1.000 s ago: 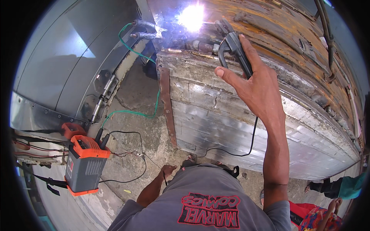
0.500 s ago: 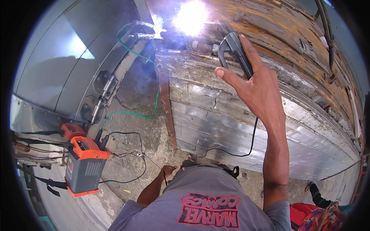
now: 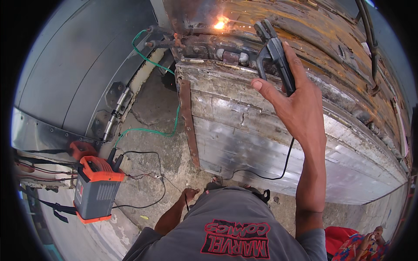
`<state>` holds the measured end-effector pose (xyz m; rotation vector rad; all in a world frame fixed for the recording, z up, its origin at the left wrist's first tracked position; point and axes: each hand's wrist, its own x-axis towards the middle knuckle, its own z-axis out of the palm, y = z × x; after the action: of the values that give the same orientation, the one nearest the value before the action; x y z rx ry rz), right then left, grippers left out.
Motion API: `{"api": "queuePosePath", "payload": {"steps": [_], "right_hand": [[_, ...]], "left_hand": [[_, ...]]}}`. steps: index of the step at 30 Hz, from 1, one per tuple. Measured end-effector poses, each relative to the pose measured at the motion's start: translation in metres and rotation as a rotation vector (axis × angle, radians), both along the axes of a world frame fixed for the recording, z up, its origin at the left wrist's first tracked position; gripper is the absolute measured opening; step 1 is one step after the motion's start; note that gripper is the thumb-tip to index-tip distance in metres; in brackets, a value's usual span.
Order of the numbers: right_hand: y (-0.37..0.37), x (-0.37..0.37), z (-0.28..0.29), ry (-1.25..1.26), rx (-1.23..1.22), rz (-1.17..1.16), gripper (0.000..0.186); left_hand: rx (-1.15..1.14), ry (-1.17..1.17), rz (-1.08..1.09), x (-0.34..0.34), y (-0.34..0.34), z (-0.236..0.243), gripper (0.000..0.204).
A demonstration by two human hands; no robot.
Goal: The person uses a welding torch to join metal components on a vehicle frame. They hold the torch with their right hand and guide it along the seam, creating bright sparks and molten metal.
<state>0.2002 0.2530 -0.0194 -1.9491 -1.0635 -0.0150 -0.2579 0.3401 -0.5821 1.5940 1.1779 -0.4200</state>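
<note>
My right hand (image 3: 300, 102) is wrapped round a black welding electrode holder (image 3: 278, 61); the thumb lies apart beside its lever. From the holder's jaws a thin welding rod (image 3: 241, 21) reaches left toward a glowing orange spot (image 3: 220, 22) on the rusty metal panel (image 3: 305, 32). Sparks and a little smoke surround that spot. Below it sits a hinge barrel (image 3: 230, 58) on a dark frame. Low beside my body, my left hand (image 3: 190, 194) has its fingers curled, and what they hold is hidden. A dark loop hangs at that wrist.
An orange-and-grey welding machine (image 3: 98, 191) stands at left, with black cables (image 3: 141, 205) on the concrete floor. A green wire (image 3: 152, 130) runs up to hinge pins beside a grey door panel (image 3: 65, 74). A silvery slatted panel (image 3: 244, 135) lies before me. Another person (image 3: 361, 248) is at lower right.
The bright white arc has shrunk to a small orange glow and most smoke has thinned. My right hand with the electrode holder has shifted slightly right. My left hand has stayed put.
</note>
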Motion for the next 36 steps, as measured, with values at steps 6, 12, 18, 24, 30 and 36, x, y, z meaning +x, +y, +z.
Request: {"api": "queuePosePath", "payload": {"steps": [6, 12, 18, 24, 30, 36], "right_hand": [[0.005, 0.006, -0.013, -0.02, 0.014, -0.012, 0.103], [0.012, 0.008, -0.018, -0.062, 0.023, 0.007, 0.102], [0.017, 0.008, -0.011, -0.042, -0.033, 0.023, 0.102], [0.023, 0.009, -0.021, -0.119, -0.027, 0.007, 0.102], [0.024, 0.008, -0.024, -0.1, -0.002, 0.014, 0.104], [0.025, 0.006, -0.025, -0.102, 0.016, 0.021, 0.106]], "left_hand": [[0.133, -0.104, -0.143, -0.009, 0.0, -0.016, 0.048], [-0.071, -0.007, 0.177, 0.005, 0.001, -0.008, 0.068], [-0.103, -0.013, 0.19, -0.007, -0.002, -0.017, 0.07], [-0.077, 0.041, 0.124, 0.001, -0.001, -0.01, 0.067], [0.063, -0.125, -0.036, -0.013, 0.002, -0.023, 0.065], [-0.065, 0.051, 0.07, -0.011, 0.008, -0.029, 0.064]]}}
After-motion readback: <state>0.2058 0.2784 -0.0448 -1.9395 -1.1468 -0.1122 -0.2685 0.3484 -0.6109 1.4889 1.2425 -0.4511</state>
